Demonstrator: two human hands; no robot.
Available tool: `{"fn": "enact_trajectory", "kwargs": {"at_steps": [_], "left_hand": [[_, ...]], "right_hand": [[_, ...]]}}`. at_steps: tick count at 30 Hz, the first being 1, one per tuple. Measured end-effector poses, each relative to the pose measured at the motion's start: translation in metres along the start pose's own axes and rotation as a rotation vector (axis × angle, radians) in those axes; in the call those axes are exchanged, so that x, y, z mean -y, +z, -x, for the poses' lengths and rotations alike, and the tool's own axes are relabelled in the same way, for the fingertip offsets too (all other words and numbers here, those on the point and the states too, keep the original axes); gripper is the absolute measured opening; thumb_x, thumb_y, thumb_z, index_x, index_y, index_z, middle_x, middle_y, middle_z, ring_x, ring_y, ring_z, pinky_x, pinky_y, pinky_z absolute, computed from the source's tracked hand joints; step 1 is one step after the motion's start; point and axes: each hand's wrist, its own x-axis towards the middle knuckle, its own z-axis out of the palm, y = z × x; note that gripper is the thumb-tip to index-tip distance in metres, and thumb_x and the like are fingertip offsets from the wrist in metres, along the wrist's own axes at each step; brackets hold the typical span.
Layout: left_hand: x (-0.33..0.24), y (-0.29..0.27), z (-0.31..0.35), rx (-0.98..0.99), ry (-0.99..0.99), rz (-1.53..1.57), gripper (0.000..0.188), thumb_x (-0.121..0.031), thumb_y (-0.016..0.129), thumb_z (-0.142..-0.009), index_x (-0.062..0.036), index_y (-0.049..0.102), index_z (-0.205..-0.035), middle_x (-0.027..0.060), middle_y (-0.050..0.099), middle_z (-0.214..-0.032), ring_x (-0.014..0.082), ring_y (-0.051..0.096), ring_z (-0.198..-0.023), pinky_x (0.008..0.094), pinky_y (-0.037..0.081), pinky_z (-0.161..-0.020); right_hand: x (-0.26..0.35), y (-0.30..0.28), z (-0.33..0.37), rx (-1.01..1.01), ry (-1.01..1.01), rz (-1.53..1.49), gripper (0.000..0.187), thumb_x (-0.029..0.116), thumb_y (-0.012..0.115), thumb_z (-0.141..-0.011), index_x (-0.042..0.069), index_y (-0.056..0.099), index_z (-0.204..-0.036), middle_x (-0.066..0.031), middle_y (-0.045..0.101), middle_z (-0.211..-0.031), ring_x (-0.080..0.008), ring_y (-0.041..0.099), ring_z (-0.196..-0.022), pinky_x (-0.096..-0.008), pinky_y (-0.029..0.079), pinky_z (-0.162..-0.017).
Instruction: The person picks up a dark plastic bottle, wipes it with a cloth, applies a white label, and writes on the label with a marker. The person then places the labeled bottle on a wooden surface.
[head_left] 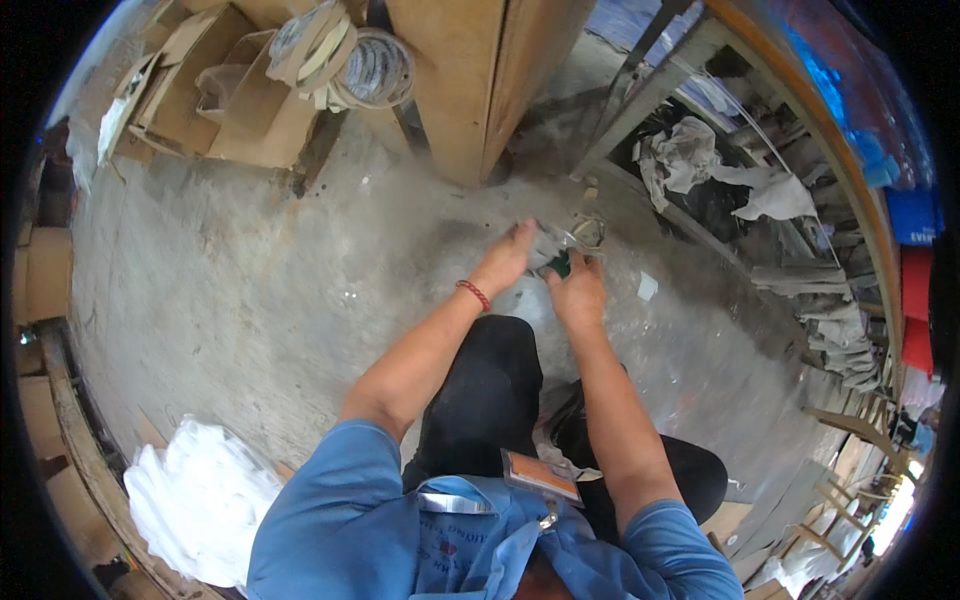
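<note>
My left hand (508,256), with a red braided bracelet at the wrist, is closed at the edge of a thin greyish piece (543,248), perhaps clear plastic or cloth. Its fingertips are partly hidden, so what they grip is unclear. Close by on the right, my right hand (578,287) pinches a small dark green piece (560,264), thumb toward the left hand. Both hands are low over the concrete floor, in front of my bent knee. A tape-like ring (588,232) lies just beyond the right fingers.
An open cardboard box (215,100) stands far left, with tape rolls (375,70) beside it. A brown wooden post (450,90) rises ahead. At right, a metal-framed rack (690,215) holds grey rags (685,155). White plastic (200,500) is bundled near left. A pale scrap (648,287) lies on the floor.
</note>
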Motion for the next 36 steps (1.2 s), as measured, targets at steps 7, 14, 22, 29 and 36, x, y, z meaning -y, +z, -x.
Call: {"fn": "enact_trajectory", "kwargs": {"at_steps": [7, 14, 22, 29, 36], "left_hand": [[0.020, 0.037, -0.016, 0.127, -0.066, 0.219, 0.060, -0.049, 0.043, -0.101, 0.0019, 0.057, -0.127, 0.0219, 0.064, -0.118, 0.0297, 0.060, -0.112, 0.0354, 0.045, -0.097], [0.013, 0.032, -0.087, 0.534, 0.037, -0.384, 0.065, -0.054, 0.062, -0.085, 0.0023, 0.065, -0.118, 0.0197, 0.067, -0.116, 0.0319, 0.063, -0.107, 0.0387, 0.047, -0.092], [0.043, -0.023, -0.080, 0.187, 0.169, -0.142, 0.054, -0.045, 0.057, -0.095, 0.0003, 0.062, -0.125, 0.0161, 0.065, -0.124, 0.0270, 0.060, -0.114, 0.0368, 0.046, -0.096], [0.072, -0.033, -0.027, -0.256, -0.204, 0.699, 0.046, -0.034, 0.056, -0.099, 0.0015, 0.059, -0.127, 0.0082, 0.065, -0.119, 0.0174, 0.057, -0.109, 0.0295, 0.044, -0.095], [0.067, -0.018, 0.025, -0.381, -0.243, 0.610, 0.043, -0.030, 0.056, -0.099, 0.0045, 0.058, -0.125, 0.0109, 0.067, -0.111, 0.0152, 0.058, -0.104, 0.0290, 0.045, -0.094]], "right_hand": [[-0.024, 0.008, -0.013, 0.150, -0.134, 0.116, 0.050, 0.016, 0.070, -0.078, 0.000, 0.059, -0.124, -0.0222, 0.058, -0.115, -0.0407, 0.061, -0.101, -0.0473, 0.052, -0.084], [-0.002, 0.018, -0.004, 0.164, -0.396, 0.190, 0.050, 0.018, 0.069, -0.081, -0.002, 0.058, -0.126, -0.0217, 0.057, -0.112, -0.0404, 0.062, -0.097, -0.0459, 0.053, -0.082], [-0.031, -0.004, -0.021, 0.234, -0.399, 0.195, 0.053, 0.010, 0.069, -0.081, -0.001, 0.056, -0.131, -0.0200, 0.056, -0.113, -0.0381, 0.061, -0.100, -0.0439, 0.052, -0.083], [-0.022, -0.012, -0.019, 0.341, -0.451, 0.171, 0.053, 0.004, 0.069, -0.079, 0.009, 0.059, -0.131, -0.0190, 0.053, -0.125, -0.0379, 0.060, -0.108, -0.0440, 0.051, -0.091], [-0.019, -0.017, -0.022, 0.251, -0.485, 0.136, 0.049, 0.011, 0.071, -0.080, 0.008, 0.060, -0.128, -0.0181, 0.053, -0.126, -0.0358, 0.063, -0.104, -0.0429, 0.053, -0.086]]}}
